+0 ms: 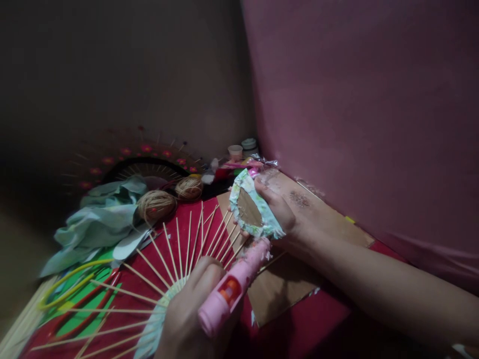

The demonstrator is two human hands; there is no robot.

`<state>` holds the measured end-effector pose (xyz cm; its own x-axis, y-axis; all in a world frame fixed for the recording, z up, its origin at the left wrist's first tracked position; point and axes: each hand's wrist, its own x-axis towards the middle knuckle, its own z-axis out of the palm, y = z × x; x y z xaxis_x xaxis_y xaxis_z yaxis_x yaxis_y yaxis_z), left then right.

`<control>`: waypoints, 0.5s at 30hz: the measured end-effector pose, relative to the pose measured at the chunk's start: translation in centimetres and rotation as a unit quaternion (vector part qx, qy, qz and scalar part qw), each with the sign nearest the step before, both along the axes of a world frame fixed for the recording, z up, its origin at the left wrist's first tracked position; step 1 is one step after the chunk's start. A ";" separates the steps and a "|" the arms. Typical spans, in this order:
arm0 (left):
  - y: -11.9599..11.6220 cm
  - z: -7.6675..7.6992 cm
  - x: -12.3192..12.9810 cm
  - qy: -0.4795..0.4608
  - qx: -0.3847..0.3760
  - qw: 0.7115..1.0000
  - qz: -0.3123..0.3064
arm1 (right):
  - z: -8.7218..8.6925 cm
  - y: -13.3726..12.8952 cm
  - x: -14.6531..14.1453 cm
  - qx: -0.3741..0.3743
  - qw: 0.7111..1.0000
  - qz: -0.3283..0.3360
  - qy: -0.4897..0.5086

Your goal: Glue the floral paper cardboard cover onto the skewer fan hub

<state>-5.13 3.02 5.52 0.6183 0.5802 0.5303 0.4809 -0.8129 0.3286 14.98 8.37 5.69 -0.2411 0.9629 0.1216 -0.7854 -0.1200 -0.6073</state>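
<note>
My left hand (196,304) is closed around a pink glue gun (243,274) with an orange part showing in its side opening. White strands cling to the gun's far end, just below a small cardboard piece (250,207) edged with gathered light-blue patterned fabric. That piece sits in my right hand (275,207), the thumb along its right side and the fingers mostly hidden behind. Under my left hand, thin wooden sticks (164,257) fan out from a fabric-covered round centre (153,321).
A brown cardboard sheet (279,294) lies on the red cloth (318,324). At left are light-blue fabric (101,219), twine balls (156,205), red-handled (90,294) and yellow-handled (63,286) tools. Behind stand a flower-decorated round frame (145,162) and small containers (249,144). A pink wall (366,124) rises at right.
</note>
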 end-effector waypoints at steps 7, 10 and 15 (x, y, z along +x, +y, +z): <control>0.4 -1.0 -0.4 -0.019 0.020 1.000 -0.015 | -0.6 0.2 -0.1 0.018 1.000 -0.004 0.002; 0.5 -1.4 -0.4 -0.030 0.021 0.999 -0.017 | -0.2 -0.1 -0.3 0.014 1.000 -0.010 0.002; 0.7 -1.4 -0.7 -0.041 0.023 0.999 0.006 | 0.6 -0.3 -0.2 -0.019 1.000 -0.021 0.000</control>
<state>-5.88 3.69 4.12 0.5649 0.5613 0.6049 0.4639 -0.8222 0.3297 14.74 8.07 6.28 -0.2006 0.9760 0.0848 -0.7904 -0.1101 -0.6026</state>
